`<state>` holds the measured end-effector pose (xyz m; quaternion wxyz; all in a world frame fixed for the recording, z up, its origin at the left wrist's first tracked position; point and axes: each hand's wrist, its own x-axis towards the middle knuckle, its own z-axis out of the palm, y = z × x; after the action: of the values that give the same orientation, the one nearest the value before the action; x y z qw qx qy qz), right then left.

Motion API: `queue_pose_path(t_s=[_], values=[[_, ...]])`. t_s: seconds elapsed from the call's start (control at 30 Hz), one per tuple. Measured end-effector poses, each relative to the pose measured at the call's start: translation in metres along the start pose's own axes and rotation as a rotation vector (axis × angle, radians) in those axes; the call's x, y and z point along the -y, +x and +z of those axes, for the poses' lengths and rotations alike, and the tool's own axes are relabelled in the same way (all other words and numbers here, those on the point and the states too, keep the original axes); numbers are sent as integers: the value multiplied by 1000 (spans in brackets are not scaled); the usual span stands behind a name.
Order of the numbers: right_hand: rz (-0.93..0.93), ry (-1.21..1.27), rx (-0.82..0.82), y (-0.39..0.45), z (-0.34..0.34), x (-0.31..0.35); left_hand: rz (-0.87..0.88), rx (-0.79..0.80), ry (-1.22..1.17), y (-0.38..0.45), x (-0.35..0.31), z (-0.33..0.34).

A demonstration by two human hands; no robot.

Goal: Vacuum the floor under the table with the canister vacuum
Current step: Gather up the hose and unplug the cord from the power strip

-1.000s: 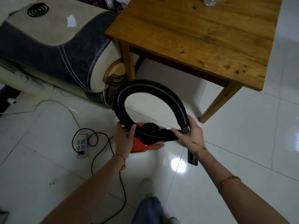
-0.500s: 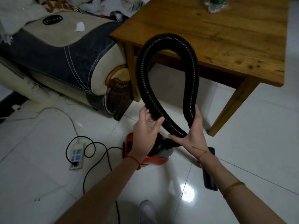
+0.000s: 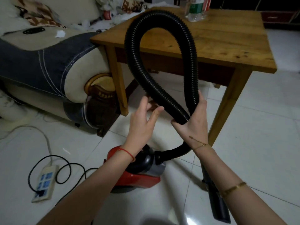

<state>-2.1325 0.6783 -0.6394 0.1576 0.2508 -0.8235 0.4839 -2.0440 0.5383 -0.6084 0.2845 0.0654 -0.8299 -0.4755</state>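
Currently at setup: untangling the hose, no cleaning begun. Black ribbed hose [image 3: 162, 44] raised in one tall loop in front of the wooden worktop [image 3: 227, 38], crossing over itself low down. Right hand [image 3: 194, 122] holding the hose at that crossing, fingers curled under it, thumb up along the descending run. Left hand [image 3: 143, 120] spread wide, fingers relaxed, just beside the hose; contact with it uncertain from this angle. Red canister vacuum [image 3: 138, 177] on the tiled floor [image 3: 259, 143] below both hands, hose end plugged into its front. Dark nozzle [image 3: 217, 202] lying on the floor beside the right forearm, well short of the space under the worktop.

Judged next: uncross the loop, take up the wand end, aim the nozzle between the legs. Calls for a fresh grip nearer the nozzle and slack enough that the canister is not dragged over. Cord looping close to the canister, a possible snag.

Counts: one canister, one hose, one nozzle, one worktop with three legs showing, one power strip [image 3: 44, 184] with one black cord [image 3: 65, 166] plugged in, one sofa [image 3: 48, 62] at left. Bottles [image 3: 195, 8] at the worktop's far edge, two or three, cropped by the frame.
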Motion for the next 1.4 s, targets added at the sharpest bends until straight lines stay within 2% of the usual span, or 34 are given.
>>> queue_pose_path(t_s=[0.07, 0.17, 0.23, 0.33, 0.5, 0.63, 0.77, 0.9, 1.17, 1.4], values=[[-16, 23, -12, 3, 6, -1, 12, -15, 67, -8, 21, 1], [6, 49, -37, 6, 13, 0, -64, 78, 252, -34, 66, 1], [16, 53, -46, 9, 15, 0, -146, 130, 392, -60, 98, -4], [27, 70, -41, 10, 18, -1, -286, 116, 534, -102, 136, -19], [65, 82, -59, 10, 24, 2, -503, 146, 633, -154, 187, -43], [48, 69, -72, 7, 30, 7, -647, 184, 635, -173, 195, -43], [25, 68, -70, 5, 33, 10, -670, 228, 589, -177, 197, -40], [38, 90, -76, 6, 33, 10, -699, 183, 570, -177, 197, -40], [48, 101, -61, 4, 34, 14, -757, 203, 613, -173, 193, -39], [65, 121, -54, 3, 34, 15, -752, 324, 682, -164, 195, -49]])
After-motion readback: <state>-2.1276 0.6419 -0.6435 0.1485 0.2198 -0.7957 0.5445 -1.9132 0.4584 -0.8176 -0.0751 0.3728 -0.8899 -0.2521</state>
